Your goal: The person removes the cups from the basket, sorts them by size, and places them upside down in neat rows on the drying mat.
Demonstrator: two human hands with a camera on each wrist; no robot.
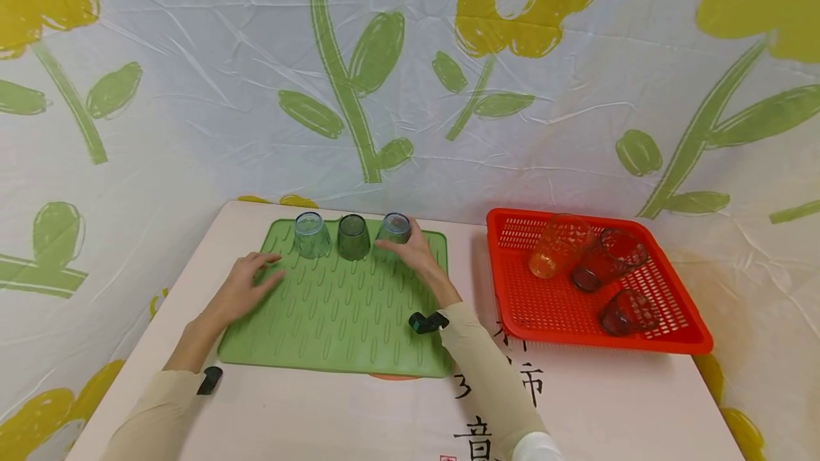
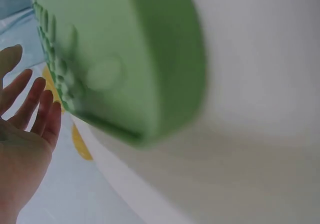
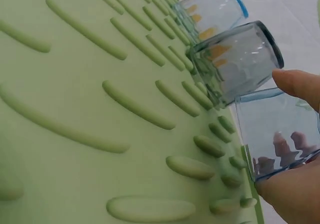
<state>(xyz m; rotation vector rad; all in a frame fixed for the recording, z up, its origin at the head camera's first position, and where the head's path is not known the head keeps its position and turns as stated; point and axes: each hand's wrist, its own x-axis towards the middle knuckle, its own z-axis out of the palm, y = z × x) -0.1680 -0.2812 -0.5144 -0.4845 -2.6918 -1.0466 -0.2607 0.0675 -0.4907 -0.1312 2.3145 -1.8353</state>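
Note:
Three clear tumblers stand in a row along the far edge of a green ribbed mat [image 1: 333,326]: a pale blue-green tumbler [image 1: 311,237], a grey-green tumbler [image 1: 354,238] and a bluish tumbler [image 1: 396,226]. Whether they stand mouth up or down I cannot tell. My right hand [image 1: 416,251] grips the bluish one at the right; in the right wrist view, thumb and fingers lie around this tumbler [image 3: 275,126]. Over the mat's left edge, my left hand [image 1: 245,289] holds nothing, its fingers spread. The left wrist view shows this hand [image 2: 25,144] beside the mat's corner.
At the right of the table [image 1: 307,418] sits a red plastic basket [image 1: 525,311]. An amber glass [image 1: 551,251], a tall dark reddish glass [image 1: 605,262] and a short dark reddish glass [image 1: 628,313] lie tilted inside. A flowered cloth [image 1: 243,134] hangs behind the table.

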